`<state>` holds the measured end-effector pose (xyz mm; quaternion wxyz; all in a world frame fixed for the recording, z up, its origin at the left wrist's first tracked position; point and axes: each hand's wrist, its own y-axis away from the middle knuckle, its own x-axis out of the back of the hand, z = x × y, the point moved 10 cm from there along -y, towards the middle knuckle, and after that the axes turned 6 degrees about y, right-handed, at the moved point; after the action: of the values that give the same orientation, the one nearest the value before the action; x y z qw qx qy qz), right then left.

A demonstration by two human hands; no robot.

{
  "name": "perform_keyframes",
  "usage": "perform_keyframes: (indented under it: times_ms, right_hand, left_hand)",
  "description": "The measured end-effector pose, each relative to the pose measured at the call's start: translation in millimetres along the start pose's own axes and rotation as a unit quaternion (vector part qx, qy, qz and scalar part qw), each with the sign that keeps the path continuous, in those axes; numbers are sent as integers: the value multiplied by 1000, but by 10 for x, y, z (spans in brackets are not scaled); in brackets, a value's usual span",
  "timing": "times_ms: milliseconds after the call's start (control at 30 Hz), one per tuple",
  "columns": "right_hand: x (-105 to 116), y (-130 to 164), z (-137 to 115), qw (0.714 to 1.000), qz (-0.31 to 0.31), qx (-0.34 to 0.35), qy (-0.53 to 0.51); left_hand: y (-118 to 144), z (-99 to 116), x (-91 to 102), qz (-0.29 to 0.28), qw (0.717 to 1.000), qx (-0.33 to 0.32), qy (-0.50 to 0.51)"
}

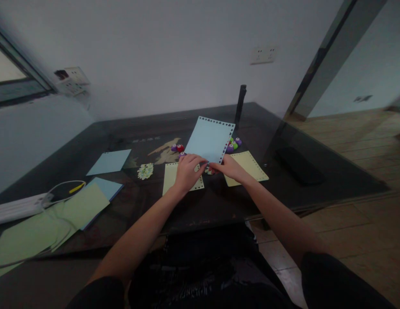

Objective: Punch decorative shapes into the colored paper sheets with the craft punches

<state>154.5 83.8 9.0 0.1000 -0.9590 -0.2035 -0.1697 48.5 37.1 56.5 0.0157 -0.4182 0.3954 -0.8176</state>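
Note:
A light blue sheet of paper [210, 139] is tilted up above the table, with a row of small shaped holes along its top and right edges. At its lower edge, my left hand [188, 171] pinches it between thumb and fingers. My right hand [232, 167] grips the same edge a little to the right, its fingers partly behind the sheet. A yellow sheet with punched edges [169, 176] lies under my left hand. Another punched yellow sheet [251, 167] lies beside my right hand. Something reddish below the blue sheet is mostly covered by my fingers.
Small round purple, red and green pieces [233, 145] cluster behind the blue sheet, with more [177, 148] to its left. A heap of paper cutouts [145, 171] lies left. Further left are a blue sheet [109, 162], green sheets [87, 206] and a white power strip [22, 208].

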Motion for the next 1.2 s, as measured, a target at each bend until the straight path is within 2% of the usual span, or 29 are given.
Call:
perform_keyframes:
  times_ms: [367, 667, 967, 1200]
  right_hand:
    - [30, 12, -93, 995, 13, 51, 79]
    - [64, 22, -91, 993, 41, 54, 97]
    - [22, 29, -68, 995, 35, 34, 87]
    - [44, 45, -150, 979, 65, 81, 177]
  left_hand:
    - [3, -24, -54, -21, 1000, 11, 0]
    - [20, -74, -89, -14, 999, 41, 30]
    - [17, -105, -82, -5, 997, 57, 57]
    - [21, -89, -106, -18, 998, 54, 35]
